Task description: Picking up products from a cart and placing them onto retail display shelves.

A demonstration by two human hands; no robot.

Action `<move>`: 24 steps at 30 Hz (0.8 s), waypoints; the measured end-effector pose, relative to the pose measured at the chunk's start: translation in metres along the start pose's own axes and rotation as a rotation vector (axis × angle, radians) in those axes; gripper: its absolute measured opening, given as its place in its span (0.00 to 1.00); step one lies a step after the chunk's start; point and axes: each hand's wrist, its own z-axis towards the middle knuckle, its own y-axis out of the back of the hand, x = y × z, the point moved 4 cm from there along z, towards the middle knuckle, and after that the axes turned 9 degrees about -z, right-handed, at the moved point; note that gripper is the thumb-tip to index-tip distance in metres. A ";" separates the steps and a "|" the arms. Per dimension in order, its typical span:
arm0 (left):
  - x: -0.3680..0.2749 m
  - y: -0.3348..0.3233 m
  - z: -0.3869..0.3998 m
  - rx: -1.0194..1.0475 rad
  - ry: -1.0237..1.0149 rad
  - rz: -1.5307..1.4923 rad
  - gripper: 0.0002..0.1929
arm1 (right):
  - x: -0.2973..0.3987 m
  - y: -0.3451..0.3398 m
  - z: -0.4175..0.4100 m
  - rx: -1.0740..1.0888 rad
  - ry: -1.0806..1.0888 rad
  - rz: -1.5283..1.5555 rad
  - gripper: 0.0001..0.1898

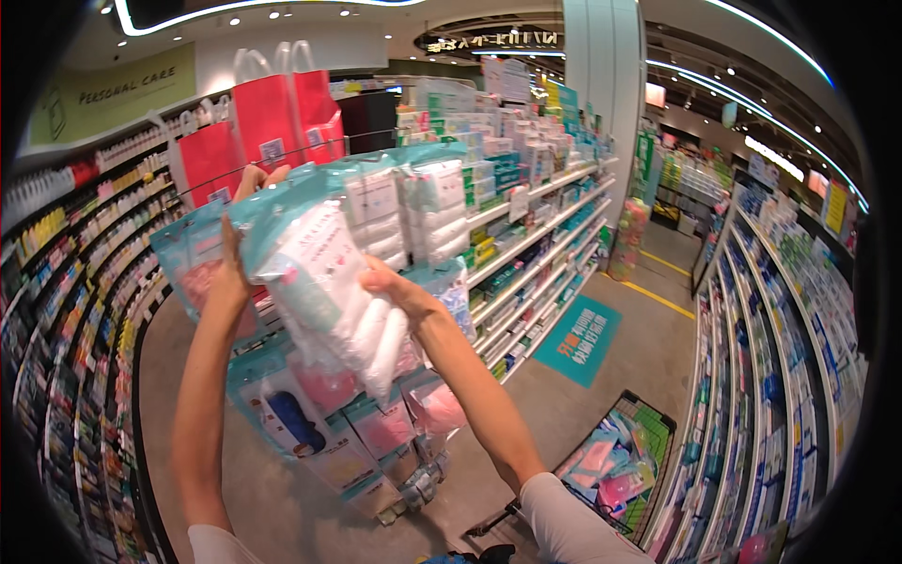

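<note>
A clear packet of rolled white cotton goods with a teal top and a printed card hangs tilted in front of me. My right hand grips its right side, thumb on the front and fingers hidden behind. At the packet's upper left edge is my left hand, its fingertips curled over the top by the rack's wire bar. Packets of similar white rolls hang just to the right. Below them, the rack holds pink pouches and a packet with a dark blue item.
Red carrier bags stand behind the rack's top. A wire shopping cart with several packets sits at lower right. Stocked shelves run beyond the rack, with more shelving at right and curved shelving at left. A teal floor sign bears writing.
</note>
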 end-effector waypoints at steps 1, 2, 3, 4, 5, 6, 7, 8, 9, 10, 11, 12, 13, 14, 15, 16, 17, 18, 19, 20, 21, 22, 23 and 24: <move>-0.007 0.004 0.000 -0.061 -0.069 0.241 0.19 | 0.002 -0.003 0.000 -0.005 -0.003 0.005 0.46; -0.019 0.006 -0.002 -0.113 -0.265 0.332 0.18 | 0.005 -0.005 -0.002 -0.027 -0.018 -0.021 0.48; -0.023 0.006 -0.001 -0.120 -0.264 0.346 0.18 | 0.005 -0.003 0.000 -0.008 -0.027 -0.024 0.49; -0.026 0.004 0.001 -0.106 -0.314 0.312 0.18 | 0.005 -0.001 0.000 -0.028 -0.043 -0.035 0.50; -0.027 0.004 0.001 -0.091 -0.365 0.276 0.19 | 0.004 0.002 -0.001 -0.051 -0.059 -0.048 0.50; -0.024 0.005 0.001 -0.086 -0.312 0.172 0.17 | 0.003 0.003 0.001 -0.043 -0.058 -0.053 0.50; -0.023 0.007 -0.001 -0.091 -0.315 0.176 0.17 | 0.003 0.004 0.003 -0.020 -0.033 -0.092 0.51; -0.020 0.007 -0.002 -0.062 -0.293 0.244 0.15 | 0.004 0.005 0.004 0.001 -0.007 -0.131 0.52; -0.021 0.007 -0.002 -0.032 -0.268 0.308 0.14 | 0.007 0.002 0.004 0.002 -0.009 -0.135 0.52; -0.022 0.006 0.001 -0.027 -0.305 0.469 0.11 | 0.010 -0.002 0.003 -0.017 -0.014 -0.117 0.52; -0.013 0.007 0.002 -0.030 -0.304 0.467 0.11 | 0.013 -0.004 0.002 -0.037 -0.020 -0.099 0.52; -0.005 0.011 0.004 -0.046 -0.266 0.335 0.10 | 0.011 -0.007 0.005 -0.032 -0.019 -0.098 0.52; 0.002 0.016 0.004 -0.061 -0.227 0.203 0.10 | 0.010 -0.010 0.007 -0.027 -0.010 -0.072 0.53; 0.005 0.019 0.001 -0.044 -0.282 0.208 0.10 | 0.008 -0.013 0.009 -0.023 -0.001 -0.044 0.53; -0.004 0.014 0.006 -0.045 -0.286 0.188 0.10 | 0.012 -0.009 0.003 -0.040 -0.003 -0.053 0.53; -0.017 0.012 0.008 -0.001 -0.336 0.322 0.10 | 0.014 -0.009 -0.002 -0.051 -0.005 -0.051 0.52; -0.023 0.007 0.007 0.045 -0.388 0.454 0.11 | 0.015 -0.008 -0.007 -0.063 -0.006 -0.049 0.51; -0.021 0.008 0.004 0.050 -0.391 0.449 0.11 | 0.017 -0.012 -0.008 -0.071 -0.002 -0.047 0.51; -0.013 0.009 0.001 0.011 -0.419 0.138 0.12 | 0.019 -0.013 -0.009 -0.054 0.005 -0.058 0.50; -0.003 0.012 -0.001 -0.025 -0.437 -0.177 0.14 | 0.020 -0.012 -0.010 -0.039 0.012 -0.070 0.49; 0.002 0.015 0.002 0.119 -0.349 0.095 0.17 | 0.020 -0.011 -0.009 -0.040 0.008 -0.074 0.46; 0.000 0.000 0.006 0.133 -0.362 0.059 0.17 | 0.017 -0.009 -0.004 -0.031 0.025 -0.080 0.45; -0.002 -0.016 0.010 0.136 -0.368 0.034 0.17 | 0.015 -0.006 -0.001 -0.023 0.042 -0.088 0.45; -0.002 -0.028 0.011 0.139 -0.365 0.021 0.17 | 0.016 -0.008 0.001 -0.031 0.081 -0.130 0.44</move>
